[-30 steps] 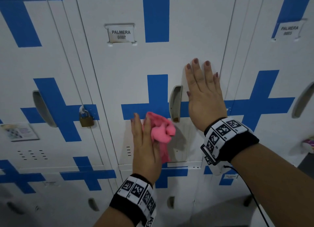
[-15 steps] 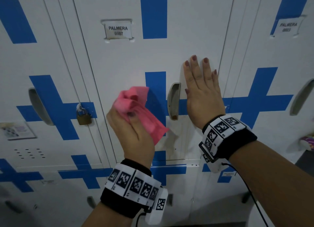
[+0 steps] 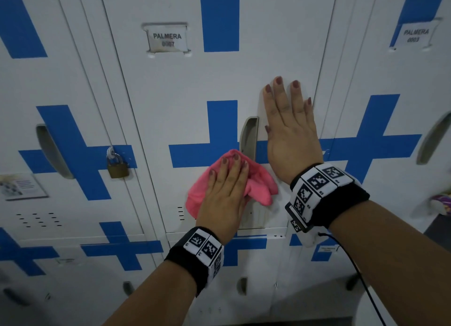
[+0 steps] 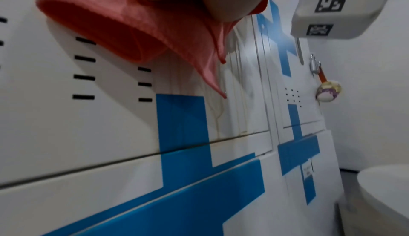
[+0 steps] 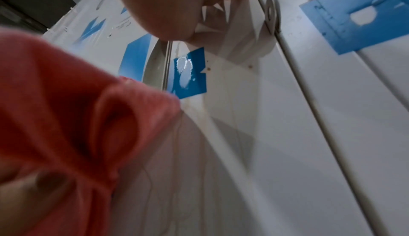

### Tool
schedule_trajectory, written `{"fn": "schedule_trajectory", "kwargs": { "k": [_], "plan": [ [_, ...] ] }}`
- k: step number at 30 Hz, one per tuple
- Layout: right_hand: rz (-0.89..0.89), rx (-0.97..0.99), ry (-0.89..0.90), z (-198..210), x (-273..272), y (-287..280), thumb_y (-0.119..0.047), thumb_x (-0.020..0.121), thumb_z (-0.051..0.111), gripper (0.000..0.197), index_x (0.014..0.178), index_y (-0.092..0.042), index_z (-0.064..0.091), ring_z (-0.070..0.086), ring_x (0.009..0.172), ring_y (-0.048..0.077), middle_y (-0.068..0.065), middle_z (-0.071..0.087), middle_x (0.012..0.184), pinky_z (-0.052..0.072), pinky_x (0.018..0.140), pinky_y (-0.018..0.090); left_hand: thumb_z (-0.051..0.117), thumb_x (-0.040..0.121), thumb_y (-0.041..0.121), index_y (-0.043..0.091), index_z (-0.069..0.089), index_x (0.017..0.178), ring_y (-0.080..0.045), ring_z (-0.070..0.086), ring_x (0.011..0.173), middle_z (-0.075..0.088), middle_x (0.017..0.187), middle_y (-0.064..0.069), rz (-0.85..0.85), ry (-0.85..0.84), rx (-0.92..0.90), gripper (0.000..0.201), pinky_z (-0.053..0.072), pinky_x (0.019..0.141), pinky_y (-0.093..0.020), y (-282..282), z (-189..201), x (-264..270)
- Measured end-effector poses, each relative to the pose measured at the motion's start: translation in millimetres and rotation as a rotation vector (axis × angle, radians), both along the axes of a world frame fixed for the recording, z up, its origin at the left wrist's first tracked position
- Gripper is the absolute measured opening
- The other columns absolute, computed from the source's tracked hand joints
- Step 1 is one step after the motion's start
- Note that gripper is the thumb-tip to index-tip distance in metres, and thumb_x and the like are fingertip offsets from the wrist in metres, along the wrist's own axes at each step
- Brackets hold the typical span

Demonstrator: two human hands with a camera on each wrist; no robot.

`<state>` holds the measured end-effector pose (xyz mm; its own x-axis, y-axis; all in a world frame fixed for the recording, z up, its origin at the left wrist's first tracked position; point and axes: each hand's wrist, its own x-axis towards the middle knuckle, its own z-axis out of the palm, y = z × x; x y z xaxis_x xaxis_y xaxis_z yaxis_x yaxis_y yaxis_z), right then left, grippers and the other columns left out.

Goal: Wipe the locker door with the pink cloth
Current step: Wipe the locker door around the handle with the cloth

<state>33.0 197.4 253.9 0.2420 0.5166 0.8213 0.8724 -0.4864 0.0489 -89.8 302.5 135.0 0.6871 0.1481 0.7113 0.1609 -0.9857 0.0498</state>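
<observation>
The white locker door (image 3: 175, 101) with a blue cross and the label "PALMERA 0007" fills the middle of the head view. My left hand (image 3: 227, 186) lies flat with straight fingers on the pink cloth (image 3: 260, 182) and presses it to the door just below the recessed handle (image 3: 249, 137). Right of the handle, my right hand (image 3: 290, 130) rests flat and open on the door. The left wrist view shows the pink cloth (image 4: 137, 29) bunched under the palm against the locker door (image 4: 66, 117). In the right wrist view the pink cloth (image 5: 66, 108) is blurred at lower left.
A brass padlock (image 3: 117, 165) hangs on the left neighbour locker. Vent slots (image 3: 180, 213) sit low on the door, with more lockers below. A black cable (image 3: 366, 289) trails from my right wrist. A keychain (image 4: 327, 89) hangs on a locker further right.
My left hand swung up-left gripping the crumpled cloth, then came back down-right and now presses it flat under the handle. My right hand has stayed in place.
</observation>
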Motion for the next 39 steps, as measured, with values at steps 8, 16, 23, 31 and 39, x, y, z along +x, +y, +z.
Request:
{"fn": "schedule_trajectory", "kwargs": {
  "k": [8,16,23,31,39],
  "plan": [
    [-0.003,-0.008,-0.002,1.0,-0.5,-1.0,0.003,0.085,0.047,0.083,0.151,-0.016,0.001,-0.005,0.146,0.028,0.003,-0.001,0.159,-0.001,0.118,0.046,0.042,0.09,0.029,0.019,0.002,0.15,-0.018,-0.013,0.145,-0.004,0.158,0.002,0.0,0.207,0.316,0.074,-0.007,0.117,-0.037,17.5,-16.1,-4.7],
    [0.0,-0.019,-0.002,0.9,-0.8,-2.4,0.002,0.087,0.047,0.083,0.151,-0.017,-0.002,-0.006,0.146,0.027,0.002,-0.003,0.159,-0.001,0.118,0.045,0.045,0.072,0.014,0.017,0.03,0.144,-0.019,0.017,0.141,0.022,0.15,-0.001,-0.058,0.363,0.614,0.074,0.005,0.117,-0.042,26.8,-13.3,-13.3],
    [0.001,-0.02,-0.001,1.7,-0.4,-2.9,0.003,0.086,0.048,0.085,0.151,-0.017,-0.001,-0.007,0.146,0.026,0.001,-0.004,0.159,-0.002,0.118,0.044,0.08,0.057,0.022,0.021,0.059,0.126,-0.013,0.049,0.127,0.052,0.137,0.003,-0.152,0.375,0.683,0.072,0.029,0.106,-0.036,30.3,6.7,-21.8],
    [0.003,-0.026,0.004,1.4,-1.1,-3.2,0.004,0.085,0.048,0.086,0.151,-0.017,-0.003,-0.008,0.146,0.026,0.001,-0.005,0.159,-0.003,0.118,0.043,0.043,0.088,0.013,0.011,0.06,0.124,-0.021,0.051,0.125,0.057,0.133,-0.004,-0.254,0.182,0.468,0.04,0.029,0.112,-0.033,14.3,22.8,-23.5],
    [0.008,-0.042,-0.006,3.3,-0.1,-5.6,0.005,0.081,0.05,0.089,0.151,-0.017,-0.001,-0.007,0.146,0.027,0.002,-0.004,0.159,-0.003,0.118,0.043,0.052,0.085,0.013,0.007,0.044,0.137,-0.026,0.037,0.136,0.044,0.144,-0.011,-0.061,0.245,0.484,0.053,0.02,0.114,-0.039,-9.3,32.6,13.2]
  ]
}}
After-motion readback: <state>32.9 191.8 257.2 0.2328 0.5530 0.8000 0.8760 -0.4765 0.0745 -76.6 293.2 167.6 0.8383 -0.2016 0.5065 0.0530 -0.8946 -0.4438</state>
